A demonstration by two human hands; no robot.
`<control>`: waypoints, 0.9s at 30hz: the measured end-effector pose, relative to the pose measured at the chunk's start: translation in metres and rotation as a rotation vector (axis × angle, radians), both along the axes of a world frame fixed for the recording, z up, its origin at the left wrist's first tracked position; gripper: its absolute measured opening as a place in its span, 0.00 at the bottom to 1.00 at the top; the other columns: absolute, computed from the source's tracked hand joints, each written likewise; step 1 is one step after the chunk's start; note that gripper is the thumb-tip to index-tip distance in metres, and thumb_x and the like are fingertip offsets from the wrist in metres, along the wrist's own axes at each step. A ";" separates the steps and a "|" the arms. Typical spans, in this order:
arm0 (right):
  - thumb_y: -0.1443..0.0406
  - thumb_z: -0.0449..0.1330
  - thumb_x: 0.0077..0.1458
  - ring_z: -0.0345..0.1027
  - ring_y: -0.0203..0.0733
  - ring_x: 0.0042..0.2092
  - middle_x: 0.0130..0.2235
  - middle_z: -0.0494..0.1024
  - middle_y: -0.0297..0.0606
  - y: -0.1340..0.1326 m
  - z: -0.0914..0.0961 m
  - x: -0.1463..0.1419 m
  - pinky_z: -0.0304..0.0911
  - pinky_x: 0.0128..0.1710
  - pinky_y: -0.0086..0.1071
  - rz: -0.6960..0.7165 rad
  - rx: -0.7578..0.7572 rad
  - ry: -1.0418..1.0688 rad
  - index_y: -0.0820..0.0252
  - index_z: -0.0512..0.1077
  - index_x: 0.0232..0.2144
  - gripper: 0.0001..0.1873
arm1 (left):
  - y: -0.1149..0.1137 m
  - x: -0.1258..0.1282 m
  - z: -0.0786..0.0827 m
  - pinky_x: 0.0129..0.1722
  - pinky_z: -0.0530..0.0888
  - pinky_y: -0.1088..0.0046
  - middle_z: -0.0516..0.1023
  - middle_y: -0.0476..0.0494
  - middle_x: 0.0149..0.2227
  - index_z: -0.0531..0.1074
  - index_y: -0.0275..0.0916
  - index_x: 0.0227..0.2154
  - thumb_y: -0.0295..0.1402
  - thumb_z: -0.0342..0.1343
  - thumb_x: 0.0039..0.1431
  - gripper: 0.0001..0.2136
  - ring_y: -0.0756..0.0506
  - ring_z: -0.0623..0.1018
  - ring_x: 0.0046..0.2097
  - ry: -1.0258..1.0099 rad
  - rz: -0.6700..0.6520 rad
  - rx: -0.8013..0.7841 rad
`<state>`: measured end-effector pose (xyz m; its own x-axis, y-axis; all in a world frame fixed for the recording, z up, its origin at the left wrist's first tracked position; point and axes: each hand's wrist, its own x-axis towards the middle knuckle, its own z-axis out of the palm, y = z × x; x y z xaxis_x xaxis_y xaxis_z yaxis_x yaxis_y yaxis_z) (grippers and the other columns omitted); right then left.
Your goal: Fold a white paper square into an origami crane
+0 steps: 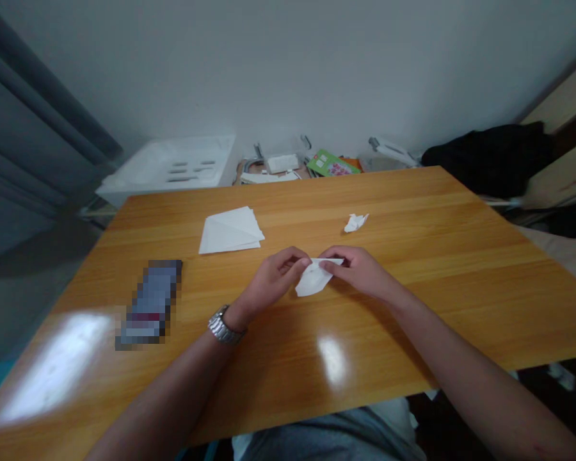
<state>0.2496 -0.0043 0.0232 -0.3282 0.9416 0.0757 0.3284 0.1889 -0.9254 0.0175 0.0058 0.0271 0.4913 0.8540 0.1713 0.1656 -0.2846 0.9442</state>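
A small piece of white folded paper (312,280) is held just above the wooden table between my two hands. My left hand (279,272) pinches its upper left edge with thumb and fingers; a metal watch sits on that wrist. On the other side, my right hand (355,269) grips the paper's right part, the thumb lying on the near face and the fingers behind. The far side of the paper is hidden. Beyond my left hand lies a stack of white paper sheets (231,230). A crumpled bit of white paper (356,222) rests past my right hand.
A phone (151,304), blurred out, lies on the left of the wooden table (461,256). Behind the table's far edge are a white plastic tray (144,160), a green book (329,163) and clutter. Dark cloth (489,157) is heaped at the right.
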 end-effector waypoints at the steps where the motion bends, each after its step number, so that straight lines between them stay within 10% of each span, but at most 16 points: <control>1: 0.58 0.62 0.62 0.75 0.43 0.39 0.38 0.83 0.39 -0.001 0.000 0.000 0.66 0.40 0.33 -0.002 -0.002 -0.009 0.60 0.80 0.39 0.12 | 0.000 0.001 -0.001 0.40 0.76 0.74 0.79 0.43 0.38 0.73 0.37 0.41 0.43 0.56 0.67 0.13 0.48 0.79 0.40 -0.025 0.019 -0.009; 27: 0.53 0.65 0.58 0.74 0.44 0.37 0.36 0.84 0.40 -0.006 -0.014 -0.010 0.65 0.40 0.35 -0.126 -0.125 0.154 0.60 0.81 0.35 0.16 | 0.002 -0.003 -0.012 0.34 0.74 0.75 0.84 0.44 0.33 0.79 0.35 0.33 0.41 0.61 0.61 0.12 0.47 0.80 0.35 0.100 0.146 -0.124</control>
<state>0.2398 -0.0103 0.0094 -0.2010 0.9796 -0.0039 0.1952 0.0362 -0.9801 0.0148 0.0075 0.0152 0.3700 0.9289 0.0166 0.2914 -0.1330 0.9473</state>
